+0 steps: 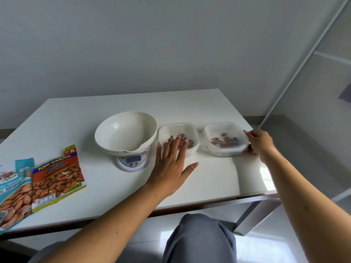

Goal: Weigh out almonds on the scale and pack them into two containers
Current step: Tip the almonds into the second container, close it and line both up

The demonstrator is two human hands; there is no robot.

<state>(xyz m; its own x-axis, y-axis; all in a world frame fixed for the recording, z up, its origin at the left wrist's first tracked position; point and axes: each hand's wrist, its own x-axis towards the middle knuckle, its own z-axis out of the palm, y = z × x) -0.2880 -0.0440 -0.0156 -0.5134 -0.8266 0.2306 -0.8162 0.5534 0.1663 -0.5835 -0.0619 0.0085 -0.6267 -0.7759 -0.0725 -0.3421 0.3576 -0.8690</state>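
Observation:
A white kitchen scale (pixel 133 161) with an empty cream bowl (pixel 125 132) stands mid-table. To its right sit two clear plastic containers, both holding brown almonds and both with clear lids on. My left hand (pixel 171 164) lies flat with spread fingers, its fingertips resting on the lid of the left container (pixel 179 138). My right hand (pixel 259 144) grips the right edge of the right container (pixel 226 139), thumb on the lid rim. Two almond packets lie at the left: an orange one (pixel 58 177) and a blue one (pixel 14 192).
The white table (pixel 218 179) ends just right of the right container and near my lap at the front. A grey wall stands behind it. White shelving (pixel 322 92) rises at the right. My knee in grey trousers (pixel 199 238) shows below the table edge.

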